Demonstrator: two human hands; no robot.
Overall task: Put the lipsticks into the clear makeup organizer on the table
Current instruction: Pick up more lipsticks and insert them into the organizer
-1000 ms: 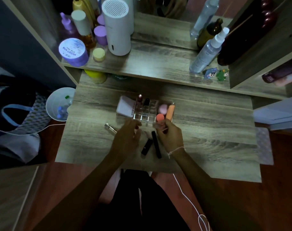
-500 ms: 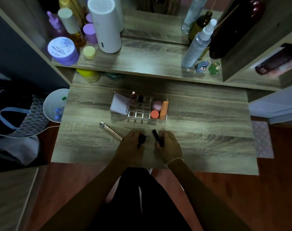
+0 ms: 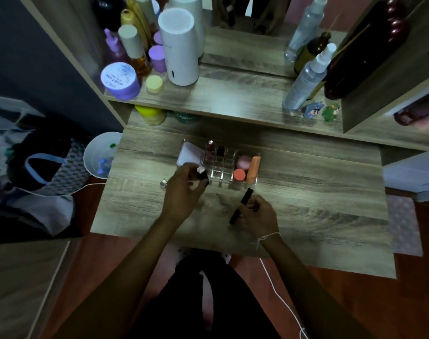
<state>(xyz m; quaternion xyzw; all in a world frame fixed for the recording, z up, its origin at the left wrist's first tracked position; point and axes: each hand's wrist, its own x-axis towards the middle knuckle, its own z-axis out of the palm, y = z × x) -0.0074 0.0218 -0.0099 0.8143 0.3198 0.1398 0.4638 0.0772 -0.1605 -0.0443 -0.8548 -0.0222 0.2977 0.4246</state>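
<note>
Right hand (image 3: 256, 214): nearest the viewer, low over the wooden table (image 3: 306, 204), fingers curled around a long black lipstick tube (image 3: 241, 206). The tube slants up and away from the palm, its far end pointing toward the organizer and stopping just short of its front edge.
Left hand (image 3: 184, 192): a little farther out and to the left, fingers closed on a small dark lipstick (image 3: 203, 176) with a pale, shiny tip. The lipstick sits at the fingertips, right at the front left corner of the organizer; whether it touches the wall is unclear.
Silver cap (image 3: 163, 184): a small metallic end shows on the table just left of the left hand; the rest is hidden behind the hand.
Clear makeup organizer (image 3: 220, 178): beyond both hands on the table, a transparent grid of small cells. Two lipsticks stand upright in its back left cells, one with a pinkish top (image 3: 210, 149) and one black (image 3: 220, 151). On its right side sit a round coral item (image 3: 239, 174), an upright orange tube (image 3: 253, 168) and a pink rounded piece (image 3: 244, 160).
White pouch (image 3: 187, 155): leaning at the organizer's left end, behind the left hand.
Shelf (image 3: 233, 94): farthest back, raised above the table, carrying a white cylinder (image 3: 180, 48), a purple-lidded jar (image 3: 120, 80) and a clear spray bottle (image 3: 306, 79).
</note>
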